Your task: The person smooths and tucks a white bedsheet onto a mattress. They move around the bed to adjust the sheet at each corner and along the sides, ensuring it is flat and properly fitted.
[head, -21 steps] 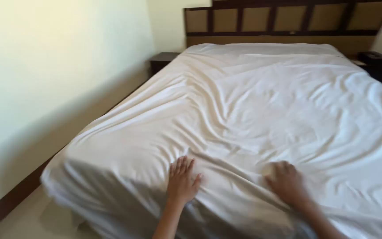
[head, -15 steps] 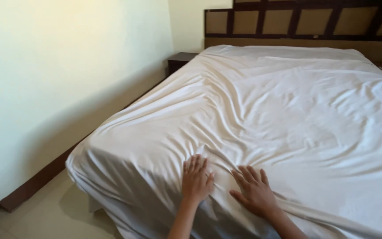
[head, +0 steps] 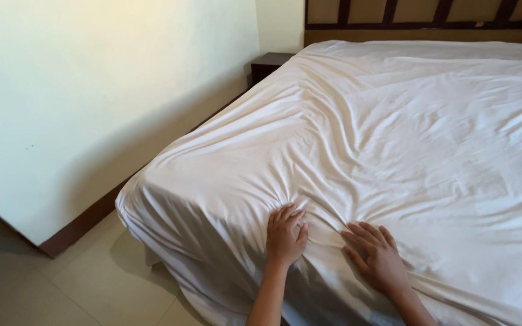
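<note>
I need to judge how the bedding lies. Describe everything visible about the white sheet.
The sheet is plain white, thin cloth spread over the whole bed, reaching the headboard and hanging over the near corner toward the floor. It is creased all over, with long folds running toward the foot edge. The left hand bunches it into a pucker; the right hand lies flat on it beside.

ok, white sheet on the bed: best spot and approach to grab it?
Probably the bunched folds in the white sheet at the foot edge, just beyond the left hand, whose fingers curl into them. The right hand lies flat beside it. Creases radiate from there, so loose cloth is raised there. Come from the foot side, pinching downward.
</note>
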